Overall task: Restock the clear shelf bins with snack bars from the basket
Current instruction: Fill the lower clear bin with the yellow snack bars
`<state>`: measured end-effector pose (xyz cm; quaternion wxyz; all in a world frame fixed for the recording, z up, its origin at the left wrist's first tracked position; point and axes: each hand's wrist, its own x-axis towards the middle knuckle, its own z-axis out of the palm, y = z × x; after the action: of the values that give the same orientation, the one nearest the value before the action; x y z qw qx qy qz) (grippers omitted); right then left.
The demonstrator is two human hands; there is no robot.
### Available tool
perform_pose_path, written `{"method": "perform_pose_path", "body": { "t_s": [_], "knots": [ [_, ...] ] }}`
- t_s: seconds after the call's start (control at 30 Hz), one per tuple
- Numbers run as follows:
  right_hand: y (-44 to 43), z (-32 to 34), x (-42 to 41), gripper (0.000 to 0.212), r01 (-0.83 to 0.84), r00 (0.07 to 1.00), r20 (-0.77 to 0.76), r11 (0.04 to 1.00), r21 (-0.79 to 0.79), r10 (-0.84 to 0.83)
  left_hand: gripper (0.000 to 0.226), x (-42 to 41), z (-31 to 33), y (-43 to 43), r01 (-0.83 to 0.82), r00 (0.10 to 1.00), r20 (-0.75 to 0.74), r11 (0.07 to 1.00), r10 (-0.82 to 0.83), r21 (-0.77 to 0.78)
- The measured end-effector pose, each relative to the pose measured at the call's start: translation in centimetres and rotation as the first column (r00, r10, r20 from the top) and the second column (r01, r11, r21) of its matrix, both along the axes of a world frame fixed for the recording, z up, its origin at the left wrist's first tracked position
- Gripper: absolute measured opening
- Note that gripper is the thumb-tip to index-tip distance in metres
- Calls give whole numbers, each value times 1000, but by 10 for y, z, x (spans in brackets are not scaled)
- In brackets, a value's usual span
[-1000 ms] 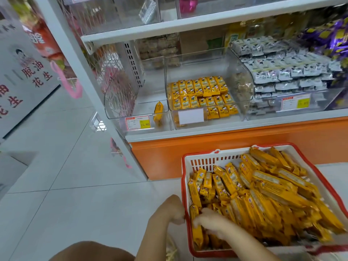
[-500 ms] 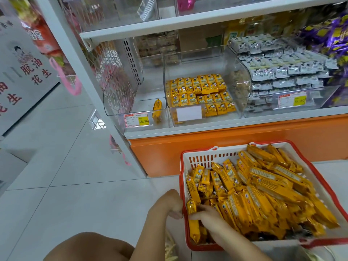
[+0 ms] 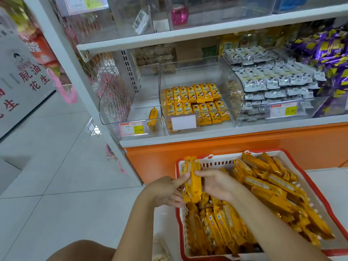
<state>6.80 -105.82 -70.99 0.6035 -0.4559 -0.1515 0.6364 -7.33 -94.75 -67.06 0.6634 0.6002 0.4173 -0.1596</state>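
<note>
Over the basket (image 3: 218,162), my left hand (image 3: 165,191) and right hand (image 3: 216,185) clasp a stack of snack bars (image 3: 192,178) from both sides, probably squaring it for the near-empty bin (image 3: 113,102).

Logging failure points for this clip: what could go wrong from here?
The stack of snack bars is squeezed between the left hand and right hand over the basket edge; some might slip onto the floor. The middle bin holds similar yellow packs, so the bars might get misplaced there instead of the near-empty left bin.
</note>
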Motion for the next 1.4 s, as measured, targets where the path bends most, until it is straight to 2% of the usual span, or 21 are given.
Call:
{"method": "perform_pose_path", "body": {
  "t_s": [0.1, 0.2, 0.3, 0.4, 0.47, 0.53, 0.6, 0.67, 0.73, 0.8, 0.83, 0.9, 0.97, 1.0, 1.03, 1.13, 1.17, 1.27, 1.3, 1.4],
  "knots": [
    [3, 27, 22, 53, 18, 992, -123, 980, 199, 6, 68, 7, 23, -4, -31, 971, 221, 966, 90, -256],
    [4, 48, 40, 63, -15, 994, -103, 956, 292, 47, 46, 18, 42, -7, -29, 909, 373, 923, 184, -385],
    [7, 70, 56, 65, -66, 996, -29, 936, 347, 81, 27, 32, 61, -8, -61, 879, 436, 951, 195, -303],
    [8, 98, 68, 61, -78, 974, 228, 955, 285, 11, 30, 46, 74, -3, -152, 847, 488, 976, 210, -157],
    [7, 118, 75, 58, -49, 889, 457, 981, 189, -44, 25, 51, 81, 2, -166, 854, 499, 986, 146, -5],
    [6, 135, 82, 55, -62, 773, 634, 991, 122, -30, 22, 57, 89, 6, -136, 869, 490, 984, 65, 111],
    [7, 150, 87, 41, -100, 664, 748, 992, 73, 12, 31, 63, 94, 9, -114, 871, 490, 984, 32, 139],
    [7, 157, 95, 24, -12, 595, 796, 990, 143, -108, 44, 69, 97, 11, -149, 859, 508, 982, 70, 117],
    [5, 159, 99, 21, 124, 541, 766, 934, 335, -347, 48, 75, 98, 12, -225, 833, 529, 973, 165, 51],
    [2, 156, 100, 42, 127, 517, 700, 853, 507, -493, 44, 79, 100, 13, -268, 785, 549, 956, 288, -118],
    [2, 151, 99, 55, 76, 457, 723, 833, 548, -517, 40, 82, 101, 12, -259, 760, 553, 939, 342, -225],
    [3, 138, 98, 68, -32, 264, 804, 829, 559, -532, 31, 88, 105, 9, -217, 712, 563, 894, 419, -391],
    [2, 128, 97, 67, -64, 108, 842, 841, 537, -529, 20, 95, 105, 6, -205, 667, 581, 865, 466, -459],
    [2, 123, 96, 66, -71, 79, 843, 841, 537, -531, 18, 99, 103, 5, -217, 651, 585, 857, 484, -468],
    [1, 120, 95, 64, -80, 102, 839, 836, 543, -535, 19, 102, 102, 4, -233, 640, 586, 853, 497, -467],
    [-2, 116, 90, 57, -50, 354, 792, 835, 547, -498, 31, 111, 100, 1, -290, 623, 585, 848, 519, -443],
    [-2, 115, 89, 48, -8, 406, 767, 837, 547, -497, 37, 114, 100, -1, -309, 614, 590, 848, 523, -430],
    [2, 118, 86, 23, 177, 474, 682, 819, 545, -556, 42, 122, 100, -5, -330, 594, 632, 867, 498, -374],
    [3, 121, 87, 22, 236, 506, 641, 807, 541, -577, 39, 124, 100, -6, -336, 595, 642, 875, 485, -349],
    [4, 126, 93, 38, 367, 636, 477, 781, 505, -607, 35, 132, 101, -8, -355, 582, 677, 890, 450, -286]
  ]
}}
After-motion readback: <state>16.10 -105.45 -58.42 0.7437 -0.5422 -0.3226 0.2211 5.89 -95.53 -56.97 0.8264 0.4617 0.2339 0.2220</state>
